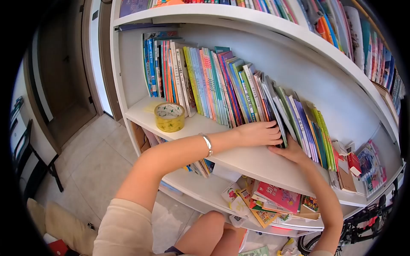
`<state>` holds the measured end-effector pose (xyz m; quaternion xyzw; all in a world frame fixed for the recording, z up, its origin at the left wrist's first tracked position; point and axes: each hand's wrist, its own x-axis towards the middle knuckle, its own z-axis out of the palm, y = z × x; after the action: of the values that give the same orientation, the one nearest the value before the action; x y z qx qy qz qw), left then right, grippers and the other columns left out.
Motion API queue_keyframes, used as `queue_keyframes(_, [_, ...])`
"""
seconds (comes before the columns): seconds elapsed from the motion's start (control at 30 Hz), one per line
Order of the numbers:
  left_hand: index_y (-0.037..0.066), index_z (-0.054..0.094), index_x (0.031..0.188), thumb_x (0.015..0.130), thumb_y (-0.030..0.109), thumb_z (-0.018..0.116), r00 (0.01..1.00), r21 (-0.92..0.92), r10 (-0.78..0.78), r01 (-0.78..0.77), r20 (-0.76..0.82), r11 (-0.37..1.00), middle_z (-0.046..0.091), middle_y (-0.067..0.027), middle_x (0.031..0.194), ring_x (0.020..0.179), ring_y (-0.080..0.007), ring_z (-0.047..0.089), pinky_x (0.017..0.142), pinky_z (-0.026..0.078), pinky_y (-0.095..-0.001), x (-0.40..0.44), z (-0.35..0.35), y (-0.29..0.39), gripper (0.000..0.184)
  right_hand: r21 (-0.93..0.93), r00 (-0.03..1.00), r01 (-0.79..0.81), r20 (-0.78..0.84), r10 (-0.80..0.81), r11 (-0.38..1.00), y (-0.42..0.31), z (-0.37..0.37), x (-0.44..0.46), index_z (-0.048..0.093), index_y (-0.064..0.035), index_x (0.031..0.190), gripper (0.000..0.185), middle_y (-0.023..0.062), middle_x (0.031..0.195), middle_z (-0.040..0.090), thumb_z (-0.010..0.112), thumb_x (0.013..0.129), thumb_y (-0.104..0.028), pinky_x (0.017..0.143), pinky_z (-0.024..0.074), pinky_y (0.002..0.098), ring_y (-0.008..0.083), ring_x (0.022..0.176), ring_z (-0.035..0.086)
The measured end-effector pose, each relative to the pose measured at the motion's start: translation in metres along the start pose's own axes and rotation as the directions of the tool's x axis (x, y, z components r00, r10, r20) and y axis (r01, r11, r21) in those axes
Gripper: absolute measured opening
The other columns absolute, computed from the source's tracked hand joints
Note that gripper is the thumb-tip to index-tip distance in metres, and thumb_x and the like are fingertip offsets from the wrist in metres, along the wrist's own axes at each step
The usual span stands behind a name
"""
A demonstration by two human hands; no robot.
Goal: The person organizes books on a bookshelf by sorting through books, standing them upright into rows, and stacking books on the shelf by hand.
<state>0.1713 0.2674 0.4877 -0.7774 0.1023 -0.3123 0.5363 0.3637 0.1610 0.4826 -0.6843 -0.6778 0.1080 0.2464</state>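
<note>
Beige sleeve [124,228], near left. Left hand [261,134], fingers bent against thin books [274,112], centre of white shelf [243,161]; right hand [294,150], just right, at their lower ends; whether either grips, cannot tell. Book row [209,85]: seemingly mostly upright. Loose books [279,197], lower: apparently left heaped.

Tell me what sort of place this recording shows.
Probably a room in a home: a white shelf unit holds many books, a dark door stands off to the left, and what looks like a bicycle sits at lower right.
</note>
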Motion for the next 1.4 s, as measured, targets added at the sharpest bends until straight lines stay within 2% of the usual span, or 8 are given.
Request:
queue_keyframes(0.1, [0.014, 0.042, 0.118, 0.082, 0.020, 0.047, 0.994, -0.032, 0.016, -0.013, 0.107, 0.999, 0.049, -0.0014, 0.107, 0.111, -0.0175, 0.043, 0.103, 0.027, -0.0342, -0.007, 0.005, -0.001, 0.037, 0.026, 1.000, -0.022, -0.007, 0.022, 0.999, -0.007, 0.007, 0.006, 0.022, 0.0049, 0.138, 0.111, 0.0249, 0.136, 0.036, 0.078, 0.059, -0.050, 0.107, 0.0273, 0.0362, 0.0338, 0.129, 0.034])
queue_keyframes(0.43, [0.010, 0.053, 0.095, 0.078, 0.017, 0.053, 0.996, -0.291, 0.087, -0.073, 0.033, 0.954, 0.054, -0.0057, 0.100, 0.105, -0.0218, 0.048, 0.100, 0.034, -0.0368, -0.040, -0.010, -0.057, 0.019, 0.197, 0.991, 0.128, -0.074, -0.115, 0.972, -0.050, 0.027, 0.040, 0.025, 0.0076, 0.135, 0.099, 0.0222, 0.133, 0.038, 0.078, 0.064, -0.036, 0.105, 0.0286, 0.0348, 0.0282, 0.125, 0.037])
queue_keyframes(0.63, [0.002, 0.051, 0.118, 0.077, 0.014, 0.058, 0.968, -0.518, -0.245, 0.234, 0.047, 0.823, 0.050, -0.0167, 0.124, 0.125, -0.0320, 0.039, 0.106, 0.029, -0.0429, -0.071, -0.038, -0.066, 0.043, 0.795, 0.987, -0.160, 0.145, 0.072, 0.586, 0.000, 0.031, 0.057, 0.024, -0.0015, 0.141, 0.089, 0.0143, 0.144, 0.029, 0.036, 0.084, -0.069, 0.110, 0.0147, 0.0327, 0.0236, 0.134, 0.023])
queue_keyframes(0.77, [0.001, 0.027, 0.137, 0.081, 0.026, 0.065, 0.348, -0.210, -0.927, 0.905, -0.138, 0.370, 0.037, -0.0192, 0.135, 0.126, -0.0314, 0.035, 0.104, 0.028, -0.0378, -0.131, -0.075, -0.124, 0.072, 0.556, 0.986, -0.150, 0.020, 0.167, 0.817, -0.029, 0.030, 0.045, 0.029, 0.0007, 0.139, 0.087, 0.0150, 0.141, 0.033, 0.039, 0.085, -0.067, 0.108, 0.0167, 0.0309, 0.0237, 0.131, 0.028])
queue_keyframes(0.83, [0.001, 0.025, 0.137, 0.084, 0.032, 0.063, 0.125, -0.353, -0.982, 0.920, -0.144, 0.169, 0.043, -0.0180, 0.129, 0.120, -0.0275, 0.041, 0.102, 0.031, -0.0348, -0.170, -0.062, -0.152, 0.072, 0.589, 0.982, -0.189, 0.094, 0.166, 0.786, -0.003, 0.040, 0.059, 0.030, 0.0008, 0.138, 0.087, 0.0141, 0.141, 0.034, 0.038, 0.085, -0.067, 0.107, 0.0179, 0.0305, 0.0230, 0.129, 0.030])
queue_keyframes(0.97, [-0.006, 0.040, 0.125, 0.084, 0.041, 0.060, -0.097, -0.526, -0.989, 0.839, 0.108, -0.140, 0.037, -0.0266, 0.129, 0.122, -0.0388, 0.035, 0.102, 0.029, -0.0417, -0.193, -0.023, -0.154, 0.066, 0.057, 0.974, -0.183, 0.149, 0.173, 0.981, -0.035, 0.003, 0.032, 0.020, -0.0037, 0.143, 0.087, 0.0192, 0.145, 0.026, 0.030, 0.086, -0.068, 0.110, 0.0142, 0.0327, 0.0295, 0.136, 0.021])
queue_keyframes(1.17, [-0.004, 0.046, 0.121, 0.085, 0.044, 0.058, 0.068, -0.292, -0.994, 0.952, -0.089, 0.091, 0.037, -0.0258, 0.128, 0.122, -0.0379, 0.035, 0.101, 0.030, -0.0385, -0.194, -0.018, -0.160, 0.061, 0.385, 0.935, -0.021, -0.320, 0.155, 0.923, -0.003, 0.037, 0.080, 0.051, -0.0043, 0.125, 0.054, 0.0212, 0.130, 0.047, 0.048, 0.088, -0.044, 0.102, 0.0305, 0.0358, 0.0316, 0.120, 0.045])
queue_keyframes(1.4, [-0.003, 0.048, 0.121, 0.091, 0.040, 0.049, 0.079, -0.240, -0.981, 0.963, -0.180, 0.122, 0.031, -0.0235, 0.133, 0.126, -0.0362, 0.030, 0.104, 0.025, -0.0400, -0.204, 0.006, -0.162, 0.052, 0.497, 0.952, -0.037, -0.247, 0.182, 0.867, -0.029, 0.050, 0.107, 0.052, -0.0041, 0.123, 0.052, 0.0211, 0.128, 0.048, 0.049, 0.087, -0.042, 0.101, 0.0318, 0.0361, 0.0320, 0.118, 0.046])
